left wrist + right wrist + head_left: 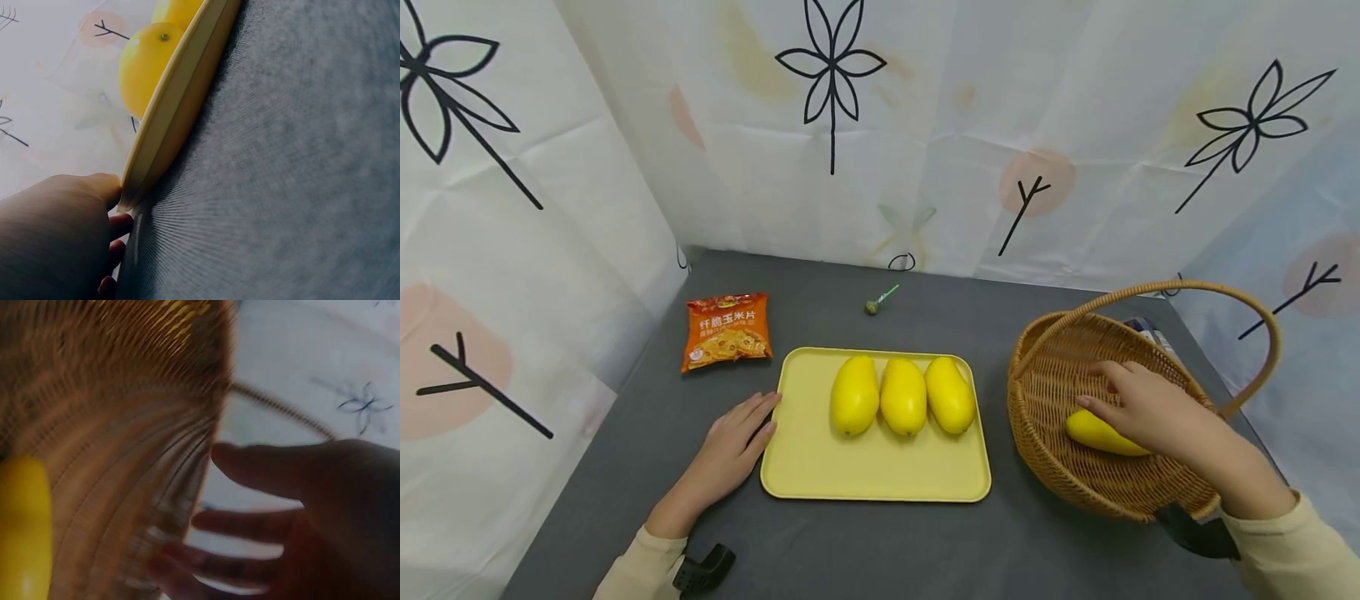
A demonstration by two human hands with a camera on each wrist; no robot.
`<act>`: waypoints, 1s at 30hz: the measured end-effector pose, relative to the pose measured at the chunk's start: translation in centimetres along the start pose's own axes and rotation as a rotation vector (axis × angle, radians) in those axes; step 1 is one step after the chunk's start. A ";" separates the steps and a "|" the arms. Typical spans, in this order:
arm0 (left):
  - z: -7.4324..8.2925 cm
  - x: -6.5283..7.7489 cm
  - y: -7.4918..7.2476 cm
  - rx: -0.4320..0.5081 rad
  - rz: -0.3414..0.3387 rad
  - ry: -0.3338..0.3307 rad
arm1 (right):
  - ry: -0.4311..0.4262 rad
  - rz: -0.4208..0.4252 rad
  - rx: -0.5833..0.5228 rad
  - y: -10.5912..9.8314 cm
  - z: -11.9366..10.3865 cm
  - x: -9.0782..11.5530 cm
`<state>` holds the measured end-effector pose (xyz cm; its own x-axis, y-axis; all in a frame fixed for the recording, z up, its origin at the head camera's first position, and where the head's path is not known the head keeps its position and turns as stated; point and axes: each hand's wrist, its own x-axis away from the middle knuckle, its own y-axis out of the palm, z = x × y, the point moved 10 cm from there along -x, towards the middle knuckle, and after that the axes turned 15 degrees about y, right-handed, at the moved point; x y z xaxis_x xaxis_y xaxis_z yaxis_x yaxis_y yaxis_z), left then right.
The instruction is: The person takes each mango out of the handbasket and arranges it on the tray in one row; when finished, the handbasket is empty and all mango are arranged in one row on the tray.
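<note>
My left hand [732,448] rests at the left edge of a yellow tray [872,479]. Its thumb touches the rim, as the left wrist view also shows. On the tray, three smooth yellow oblong fruits [903,397], mango-like in shape, lie side by side toward the back right. Over a brown wicker basket [1037,442] on the right hovers my right hand [1157,412], its thumb and fingers spread apart with nothing between them. Another yellow fruit [1101,433] lies inside the basket below this hand, partly hidden by it. In the right wrist view, that fruit [25,528] is apart from the fingers.
An orange snack bag [727,331] lies behind my left hand. A small lollipop [872,307] with a green stick lies behind the tray. The basket's tall handle [1210,287] arches over its far right side. A dark packet [1150,331] is partly hidden behind the basket.
</note>
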<state>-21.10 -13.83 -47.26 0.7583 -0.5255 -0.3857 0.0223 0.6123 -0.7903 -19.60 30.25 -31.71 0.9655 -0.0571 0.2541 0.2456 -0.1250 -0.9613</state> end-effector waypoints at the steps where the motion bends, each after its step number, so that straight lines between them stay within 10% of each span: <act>1: 0.0 0.0 -0.1 -0.001 0.002 -0.001 | -0.014 -0.043 0.019 0.4 0.6 -0.6; 13: -0.2 0.0 -0.1 -0.005 0.002 0.003 | -0.023 -0.455 0.061 5.0 4.0 -3.8; 30: 0.0 0.0 0.0 -0.001 -0.005 -0.013 | -0.070 -0.376 0.172 6.1 4.5 -4.8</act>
<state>-21.12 -13.82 -47.23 0.7669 -0.5205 -0.3755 0.0253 0.6091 -0.7927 -22.33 34.27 -39.28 0.8081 0.0288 0.5883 0.5870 0.0430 -0.8084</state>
